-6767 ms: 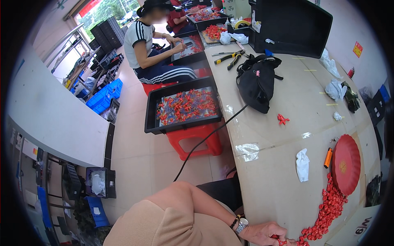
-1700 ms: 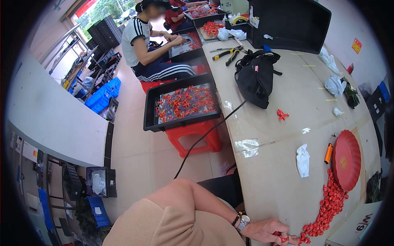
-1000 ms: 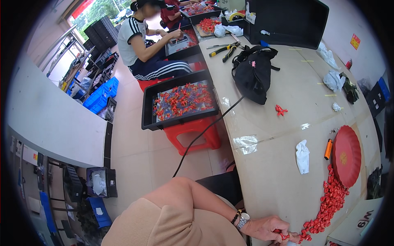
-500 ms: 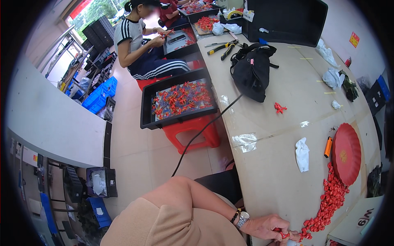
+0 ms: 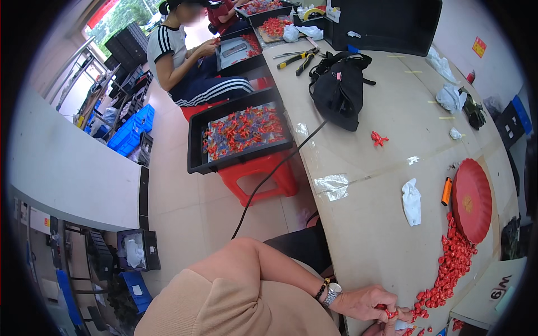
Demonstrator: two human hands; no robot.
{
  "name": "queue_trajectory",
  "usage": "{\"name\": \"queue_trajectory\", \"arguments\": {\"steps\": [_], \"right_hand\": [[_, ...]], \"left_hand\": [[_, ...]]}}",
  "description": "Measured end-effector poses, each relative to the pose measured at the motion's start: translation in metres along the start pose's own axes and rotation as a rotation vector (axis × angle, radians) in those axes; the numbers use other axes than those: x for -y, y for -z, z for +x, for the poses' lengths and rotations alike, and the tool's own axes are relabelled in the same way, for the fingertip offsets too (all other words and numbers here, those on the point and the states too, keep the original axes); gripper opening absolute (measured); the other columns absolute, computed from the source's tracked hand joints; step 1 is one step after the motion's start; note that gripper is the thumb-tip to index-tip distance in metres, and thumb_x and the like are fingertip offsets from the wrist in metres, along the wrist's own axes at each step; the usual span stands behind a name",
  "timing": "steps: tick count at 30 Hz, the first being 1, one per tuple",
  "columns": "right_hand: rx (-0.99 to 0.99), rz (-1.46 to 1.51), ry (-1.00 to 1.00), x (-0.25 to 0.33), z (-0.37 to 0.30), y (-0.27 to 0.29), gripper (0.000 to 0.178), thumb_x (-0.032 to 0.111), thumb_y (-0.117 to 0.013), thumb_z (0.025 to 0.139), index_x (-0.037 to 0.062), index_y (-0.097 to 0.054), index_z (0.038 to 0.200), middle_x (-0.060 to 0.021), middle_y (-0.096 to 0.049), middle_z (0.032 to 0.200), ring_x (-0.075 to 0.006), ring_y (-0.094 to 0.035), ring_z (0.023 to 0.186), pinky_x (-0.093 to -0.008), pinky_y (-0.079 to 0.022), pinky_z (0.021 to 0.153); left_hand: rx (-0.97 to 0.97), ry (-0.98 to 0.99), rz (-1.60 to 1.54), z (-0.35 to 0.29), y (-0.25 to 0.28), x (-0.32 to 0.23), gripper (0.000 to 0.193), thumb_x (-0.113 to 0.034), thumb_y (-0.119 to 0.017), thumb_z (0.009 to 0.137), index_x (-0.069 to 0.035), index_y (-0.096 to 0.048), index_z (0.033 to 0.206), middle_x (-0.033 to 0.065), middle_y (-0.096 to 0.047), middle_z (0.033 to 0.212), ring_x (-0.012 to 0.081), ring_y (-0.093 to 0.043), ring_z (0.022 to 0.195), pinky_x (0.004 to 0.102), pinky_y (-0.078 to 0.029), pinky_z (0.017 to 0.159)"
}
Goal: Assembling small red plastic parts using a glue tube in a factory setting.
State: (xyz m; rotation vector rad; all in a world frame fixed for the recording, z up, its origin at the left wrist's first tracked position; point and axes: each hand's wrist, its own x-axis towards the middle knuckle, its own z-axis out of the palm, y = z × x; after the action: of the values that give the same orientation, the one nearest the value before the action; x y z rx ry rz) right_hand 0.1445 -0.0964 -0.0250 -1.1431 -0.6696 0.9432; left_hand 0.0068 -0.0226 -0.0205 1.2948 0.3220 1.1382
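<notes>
My left hand (image 5: 367, 302), with a watch and a beaded bracelet at the wrist, is closed in a pinch on a small red plastic part (image 5: 391, 315) at the bottom of the table. Against it is my right hand (image 5: 386, 329), mostly cut off by the lower edge. Its fingertips meet the left ones around the part, and something whitish shows at them. Just beyond the fingers begins a long heap of small red parts (image 5: 451, 263), running up to a red fluted round tray (image 5: 472, 201). A few loose red and orange bits lie below the fingers.
On the table are an orange lighter (image 5: 446, 191), a crumpled white wrapper (image 5: 411, 203), a red figure (image 5: 379, 139), a black bag (image 5: 339, 92) and yellow-handled pliers (image 5: 305, 63). A black crate (image 5: 196, 143) of red and blue parts rests on a red stool (image 5: 263, 179). A co-worker (image 5: 179, 61) sits beyond.
The view has shifted slightly. My hands stay together around the red part, a little more of the fingers and of the loose bits below them now showing. The co-worker's hands have moved slightly.
</notes>
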Motion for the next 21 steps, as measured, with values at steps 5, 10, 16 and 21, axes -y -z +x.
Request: {"name": "queue_trajectory", "arguments": {"steps": [5, 10, 16, 21], "right_hand": [[0.001, 0.03, 0.059, -0.005, 0.01, -0.001, 0.019, -0.001, -0.065, 0.076, 0.0062, -0.049, 0.082, -0.0023, -0.046, 0.082, -0.0101, -0.045, 0.07, -0.0232, -0.039, 0.065], [-0.003, 0.012, 0.044, 0.006, 0.013, -0.019, 0.017, -0.001, -0.066, 0.074, 0.0054, -0.052, 0.082, -0.0056, -0.05, 0.078, -0.013, -0.048, 0.074, -0.0253, -0.04, 0.068], [0.037, 0.023, 0.053, 0.008, 0.015, -0.012, 0.011, -0.003, -0.066, 0.076, 0.0028, -0.057, 0.08, -0.0075, -0.056, 0.08, -0.0135, -0.052, 0.076, -0.0258, -0.042, 0.068], [0.067, 0.074, 0.018, 0.006, 0.015, -0.008, 0.009, 0.0, -0.067, 0.079, 0.0014, -0.058, 0.081, -0.0055, -0.057, 0.079, -0.0106, -0.053, 0.068, -0.0226, -0.042, 0.057]], "left_hand": [[0.006, 0.015, 0.072, 0.0, 0.002, 0.003, 0.014, -0.007, -0.066, 0.08, -0.001, -0.054, 0.081, 0.0118, -0.052, 0.063, 0.0247, -0.052, 0.054, 0.0328, -0.037, 0.049], [0.036, 0.045, 0.193, 0.0, 0.007, 0.012, 0.016, -0.009, -0.071, 0.078, -0.002, -0.058, 0.086, 0.0102, -0.058, 0.071, 0.022, -0.055, 0.058, 0.031, -0.041, 0.051], [0.049, 0.085, 0.224, 0.001, 0.005, 0.007, 0.018, 0.0, -0.072, 0.076, -0.001, -0.061, 0.089, 0.0085, -0.065, 0.08, 0.0116, -0.061, 0.067, 0.0241, -0.049, 0.057], [0.076, 0.039, 0.147, -0.001, 0.006, 0.019, 0.017, 0.005, -0.069, 0.078, 0.001, -0.06, 0.093, 0.0103, -0.065, 0.082, 0.0103, -0.061, 0.07, 0.023, -0.049, 0.059]]}}
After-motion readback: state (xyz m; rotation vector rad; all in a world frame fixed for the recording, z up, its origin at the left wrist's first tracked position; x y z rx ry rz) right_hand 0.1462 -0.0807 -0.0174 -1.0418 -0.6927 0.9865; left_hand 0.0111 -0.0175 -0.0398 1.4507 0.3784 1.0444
